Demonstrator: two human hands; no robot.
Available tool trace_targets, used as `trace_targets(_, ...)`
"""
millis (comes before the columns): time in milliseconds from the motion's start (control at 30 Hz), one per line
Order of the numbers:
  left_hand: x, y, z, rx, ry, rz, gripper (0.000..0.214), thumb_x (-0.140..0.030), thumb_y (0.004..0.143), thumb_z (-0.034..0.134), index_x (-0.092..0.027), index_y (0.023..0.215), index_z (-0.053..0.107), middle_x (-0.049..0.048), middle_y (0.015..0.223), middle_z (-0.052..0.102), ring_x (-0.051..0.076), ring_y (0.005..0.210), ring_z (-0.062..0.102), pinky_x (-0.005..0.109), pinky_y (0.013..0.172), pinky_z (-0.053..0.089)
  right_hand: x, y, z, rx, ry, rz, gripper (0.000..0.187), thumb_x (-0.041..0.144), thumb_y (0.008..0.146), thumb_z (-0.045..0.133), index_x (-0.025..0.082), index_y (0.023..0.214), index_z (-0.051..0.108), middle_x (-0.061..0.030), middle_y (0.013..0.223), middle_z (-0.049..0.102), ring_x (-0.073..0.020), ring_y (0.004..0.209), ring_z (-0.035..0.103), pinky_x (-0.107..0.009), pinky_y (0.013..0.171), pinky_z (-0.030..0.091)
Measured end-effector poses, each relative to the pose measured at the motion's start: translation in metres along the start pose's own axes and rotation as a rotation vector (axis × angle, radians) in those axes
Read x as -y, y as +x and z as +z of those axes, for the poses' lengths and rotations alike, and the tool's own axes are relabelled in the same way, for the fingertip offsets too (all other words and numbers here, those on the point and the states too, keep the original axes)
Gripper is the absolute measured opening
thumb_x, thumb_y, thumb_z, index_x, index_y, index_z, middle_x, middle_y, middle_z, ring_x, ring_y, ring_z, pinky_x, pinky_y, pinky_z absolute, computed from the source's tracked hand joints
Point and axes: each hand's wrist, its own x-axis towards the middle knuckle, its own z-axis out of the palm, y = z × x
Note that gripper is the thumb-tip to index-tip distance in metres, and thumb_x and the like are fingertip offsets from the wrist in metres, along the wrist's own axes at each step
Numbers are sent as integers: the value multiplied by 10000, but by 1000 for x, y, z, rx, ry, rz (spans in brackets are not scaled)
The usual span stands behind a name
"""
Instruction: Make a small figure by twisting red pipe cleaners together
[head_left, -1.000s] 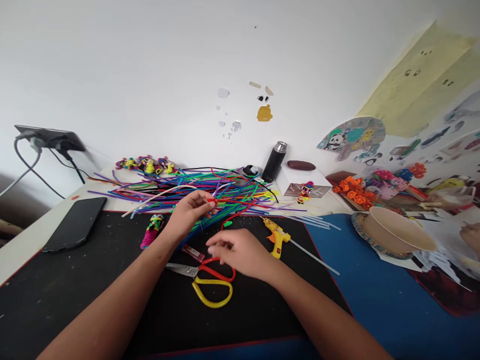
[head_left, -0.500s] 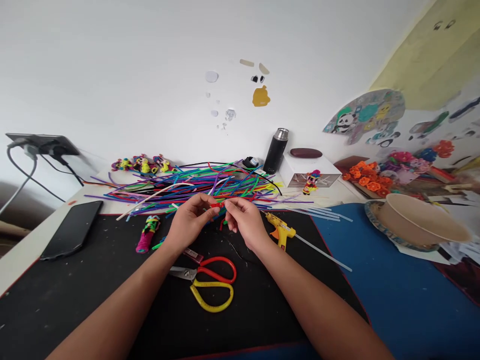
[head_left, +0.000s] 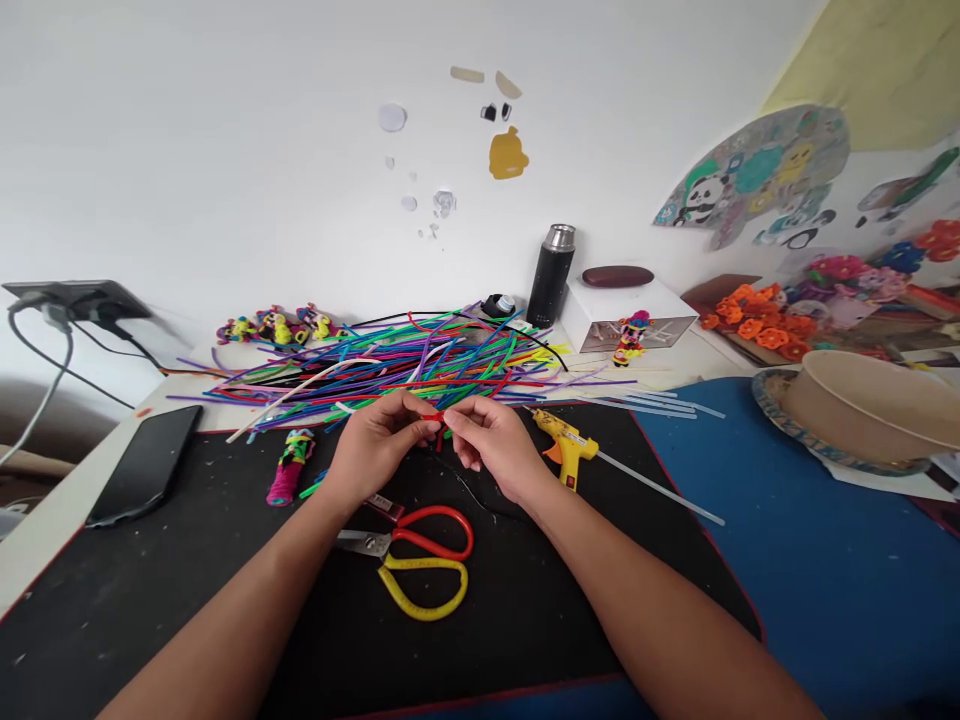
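Between my two hands is a small red pipe cleaner piece (head_left: pixel 439 434), largely covered by the fingertips. My left hand (head_left: pixel 375 445) pinches it from the left. From the right, my right hand (head_left: pixel 499 450) closes thumb and finger on it, with a speck of green beside them. Scissors (head_left: pixel 427 560) with one red and one yellow handle lie below the hands on the black mat. A yellow glue gun (head_left: pixel 566 445) with a glue stick in its back rests beside my right hand. Left of my left hand lies a pink pipe-cleaner figure (head_left: pixel 289 468).
A pile of coloured pipe cleaners (head_left: pixel 390 360) spreads behind the hands. Further back stand a black flask (head_left: pixel 551 280) and a white box (head_left: pixel 630 310). A phone (head_left: pixel 146 465) lies at left, a beige bowl (head_left: pixel 874 405) at right. Loose glue sticks (head_left: pixel 660 403) lie behind the glue gun.
My fingertips have drawn slightly closer together around the red piece, and a short red end now hangs below them. The camera view has shifted a little.
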Motion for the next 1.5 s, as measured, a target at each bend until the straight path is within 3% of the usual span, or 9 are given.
trace_targets(167,3,2,-2,26,21,-46,285,-456,752,866,-208,816,741,26,749,731,194,644,665,317,627,541,-3,2,-4,33,-103,-59,329,512,861,723,199,846,620,64,593,581,-80,433,500,-192,398,330)
trace_targets(367,14,1,8,-8,86,-4,212,-399,829,793,-205,860,713,12,724,722,191,657,678,305,642,537,-10,4,-4,-36,-195,-76,244,435,903,660,201,851,619,64,578,577,-80,428,503,-190,410,338)
trace_targets(467,13,0,11,-18,207,75,156,-366,875,732,-213,884,702,7,760,729,193,684,688,313,672,543,-11,5,-4,-44,-157,-35,253,448,888,666,201,857,623,65,574,576,-84,420,499,-196,402,337)
trace_targets(667,4,-2,11,-110,557,377,71,-264,945,654,-227,930,712,41,954,762,215,910,713,327,830,537,-7,5,-4,-38,-117,-24,280,472,868,683,197,858,631,69,559,561,-89,411,486,-202,385,324)
trace_targets(867,11,-4,9,-134,672,357,71,-270,954,670,-243,950,735,6,923,806,200,828,756,291,770,541,-7,4,-4,-25,-142,-63,253,445,880,680,202,846,620,72,555,556,-87,416,490,-200,400,336)
trace_targets(1167,19,-2,12,-105,736,493,174,-217,973,616,-234,949,788,45,938,830,227,849,779,306,777,564,-20,7,-7,-47,-243,-123,225,419,920,639,212,842,601,78,546,556,-92,410,499,-206,422,364)
trace_targets(1367,19,-2,15,-131,603,298,132,-290,941,673,-242,953,796,47,944,833,242,849,774,340,807,574,-15,6,-6,-65,-182,-90,246,443,905,648,211,838,600,80,535,548,-87,389,477,-203,396,336)
trace_targets(1500,17,-1,14,-165,203,93,198,-395,860,783,-225,957,751,37,902,817,237,813,774,345,782,600,-2,2,-4,-21,-112,-46,302,497,893,652,196,883,644,60,568,576,-91,403,493,-201,376,311)
